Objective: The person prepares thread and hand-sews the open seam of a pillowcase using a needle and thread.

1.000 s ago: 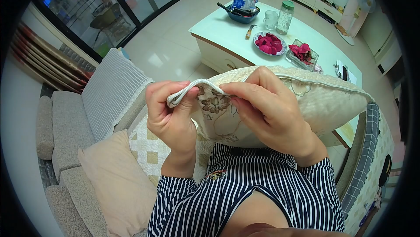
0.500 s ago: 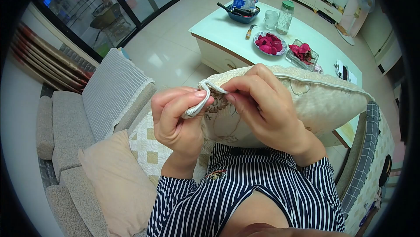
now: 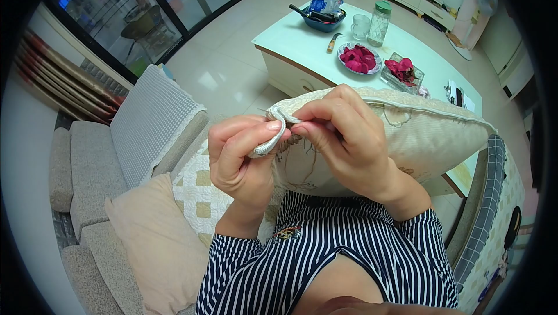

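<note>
A cream cushion [image 3: 430, 140] with brown flower embroidery lies across my lap. At its left corner a white ribbed edging strip [image 3: 281, 119] bends in a loop between my two hands. My left hand [image 3: 241, 155] pinches the strip between thumb and fingers, and part of it curls down over the fingertips. My right hand [image 3: 349, 143] pinches the same edging a short way to the right, thumb under the index finger, its knuckles over the cushion. The exact grip of the right fingertips is partly hidden.
A coffee table [image 3: 279, 41] ahead bears a plate [image 3: 376, 62] of red petals, a glass dish [image 3: 415, 86], a lidded jar [image 3: 379, 24], a glass mug [image 3: 360, 26], a knife [image 3: 332, 43] and a blue basin [image 3: 325, 25]. A beige pillow [image 3: 154, 239] lies on the grey sofa [image 3: 96, 158].
My left hand has shifted slightly right, nearer my right hand. The loop of edging between them is tighter. The right hand is almost unmoved.
</note>
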The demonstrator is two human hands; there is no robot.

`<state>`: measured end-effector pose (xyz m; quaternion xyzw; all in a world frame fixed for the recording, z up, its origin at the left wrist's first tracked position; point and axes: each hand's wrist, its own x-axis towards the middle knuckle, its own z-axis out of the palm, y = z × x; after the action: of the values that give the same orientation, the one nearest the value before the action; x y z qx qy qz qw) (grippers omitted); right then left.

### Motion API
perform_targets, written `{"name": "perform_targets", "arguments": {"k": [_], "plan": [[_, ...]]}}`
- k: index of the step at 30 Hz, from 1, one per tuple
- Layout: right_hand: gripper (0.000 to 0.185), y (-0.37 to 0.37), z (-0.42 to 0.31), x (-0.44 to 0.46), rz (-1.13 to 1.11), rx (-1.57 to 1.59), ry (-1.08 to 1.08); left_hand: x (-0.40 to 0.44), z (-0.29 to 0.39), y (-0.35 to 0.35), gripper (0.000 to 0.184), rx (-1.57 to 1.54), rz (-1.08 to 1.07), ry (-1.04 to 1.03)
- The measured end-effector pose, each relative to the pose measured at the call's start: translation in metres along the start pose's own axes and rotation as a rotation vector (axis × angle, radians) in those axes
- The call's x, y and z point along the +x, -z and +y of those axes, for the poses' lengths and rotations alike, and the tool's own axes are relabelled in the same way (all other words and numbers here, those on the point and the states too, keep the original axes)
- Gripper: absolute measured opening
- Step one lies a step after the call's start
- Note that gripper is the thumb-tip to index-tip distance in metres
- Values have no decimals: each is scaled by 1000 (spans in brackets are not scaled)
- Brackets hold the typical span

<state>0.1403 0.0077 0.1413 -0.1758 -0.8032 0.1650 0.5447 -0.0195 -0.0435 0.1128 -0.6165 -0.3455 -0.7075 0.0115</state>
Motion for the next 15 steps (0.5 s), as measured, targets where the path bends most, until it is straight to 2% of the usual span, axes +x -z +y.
{"name": "perform_targets", "arguments": {"k": [7, 9, 13, 15], "plan": [[27, -4, -3, -5, 2, 61, -4, -8, -20, -13, 22, -121, 106, 118], [33, 5, -8, -9, -126, 39, -92, -10, -24, -14, 20, -196, 118, 171], [37, 11, -7, -13, -166, 3, -105, -11, -22, -17, 18, -232, 83, 177], [36, 10, -13, -12, -142, 69, -238, -10, -22, -18, 18, -184, 74, 132]]}}
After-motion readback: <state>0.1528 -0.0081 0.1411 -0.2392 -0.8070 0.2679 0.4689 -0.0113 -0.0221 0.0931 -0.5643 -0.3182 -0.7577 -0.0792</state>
